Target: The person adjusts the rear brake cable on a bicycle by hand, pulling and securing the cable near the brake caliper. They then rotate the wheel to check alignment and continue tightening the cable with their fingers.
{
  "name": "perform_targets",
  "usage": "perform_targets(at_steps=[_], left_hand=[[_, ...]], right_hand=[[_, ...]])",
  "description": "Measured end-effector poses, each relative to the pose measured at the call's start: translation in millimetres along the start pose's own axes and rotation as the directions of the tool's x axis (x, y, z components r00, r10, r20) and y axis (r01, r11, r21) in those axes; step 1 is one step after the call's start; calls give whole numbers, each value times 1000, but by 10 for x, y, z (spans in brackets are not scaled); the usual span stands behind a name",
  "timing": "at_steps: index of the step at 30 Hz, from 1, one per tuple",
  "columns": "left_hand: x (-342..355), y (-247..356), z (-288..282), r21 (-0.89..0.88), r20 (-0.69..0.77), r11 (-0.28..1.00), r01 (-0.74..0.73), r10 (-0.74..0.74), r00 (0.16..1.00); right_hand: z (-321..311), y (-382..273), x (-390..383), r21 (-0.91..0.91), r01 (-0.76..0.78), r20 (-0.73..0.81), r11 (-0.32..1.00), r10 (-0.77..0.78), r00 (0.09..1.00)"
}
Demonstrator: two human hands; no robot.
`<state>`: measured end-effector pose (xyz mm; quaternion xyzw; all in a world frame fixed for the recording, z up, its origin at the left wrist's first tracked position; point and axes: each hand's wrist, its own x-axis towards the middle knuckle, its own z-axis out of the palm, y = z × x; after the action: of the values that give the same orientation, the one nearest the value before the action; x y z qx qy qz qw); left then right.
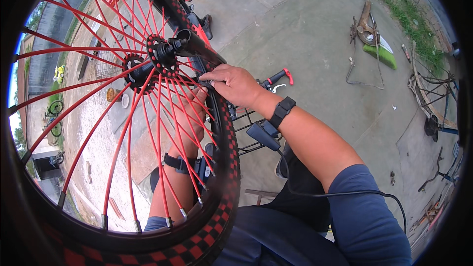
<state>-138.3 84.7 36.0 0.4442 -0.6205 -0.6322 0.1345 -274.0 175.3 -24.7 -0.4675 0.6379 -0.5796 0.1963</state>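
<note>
A bicycle wheel with red spokes point(132, 113) and a red-black checkered tyre point(221, 216) fills the left half. Near its hub point(162, 51) runs a black fork tube point(204, 51). My right hand point(231, 83) has its fingers pressed together at the dark frame part beside the rim, just below that tube; exactly what they hold is unclear. My left hand point(192, 108) is behind the spokes, reaching up to meet the right at the same spot, its fingertips largely hidden.
A handlebar with red-tipped grip point(278, 76) and a black wire rack point(245, 133) lie below the wheel. At right are a green broom point(382, 56), old metal parts point(364, 22) and a bicycle wheel point(431, 98). A dark shoe point(207, 27) shows at the top.
</note>
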Motion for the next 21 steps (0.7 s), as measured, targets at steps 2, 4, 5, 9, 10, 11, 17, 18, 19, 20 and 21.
perform_targets(at_steps=[2, 4, 5, 9, 10, 11, 17, 18, 19, 20, 21], left_hand=[[-2, 14, -13, 10, 24, 1000, -10, 10, 1000], [10, 25, -13, 32, 38, 999, -14, 13, 999], [11, 34, -17, 38, 32, 999, -15, 14, 999], [35, 65, -37, 59, 27, 998, -10, 8, 1000], [36, 65, -46, 62, 30, 998, -6, 4, 1000], [39, 59, -58, 71, 33, 997, -17, 14, 999], [58, 65, -91, 53, 47, 999, -10, 7, 999], [46, 83, -82, 42, 49, 999, 0, -2, 999], [40, 97, -77, 33, 51, 999, 10, -11, 999], [56, 88, -89, 38, 52, 999, 12, -13, 999], [82, 68, -111, 42, 53, 999, 13, -16, 998]], right_hand=[[0, -14, -7, -10, -2, -3, 1000, 2, 1000], [-3, -19, -4, -44, 16, 8, 999, -16, 1000], [-4, -19, -5, -61, 26, 14, 998, -25, 1000], [-27, -26, -13, -163, 80, 24, 983, -77, 997], [-28, -30, -21, -194, 105, 21, 975, -103, 994], [-29, -35, -28, -225, 129, 19, 966, -128, 992], [-123, -75, 7, -277, 157, 101, 948, -134, 986], [-140, -78, 14, -279, 160, 114, 947, -133, 985], [-155, -81, 24, -280, 163, 126, 946, -131, 983], [-166, -86, 31, -281, 165, 139, 945, -130, 982], [-174, -92, 36, -278, 162, 143, 947, -126, 982]])
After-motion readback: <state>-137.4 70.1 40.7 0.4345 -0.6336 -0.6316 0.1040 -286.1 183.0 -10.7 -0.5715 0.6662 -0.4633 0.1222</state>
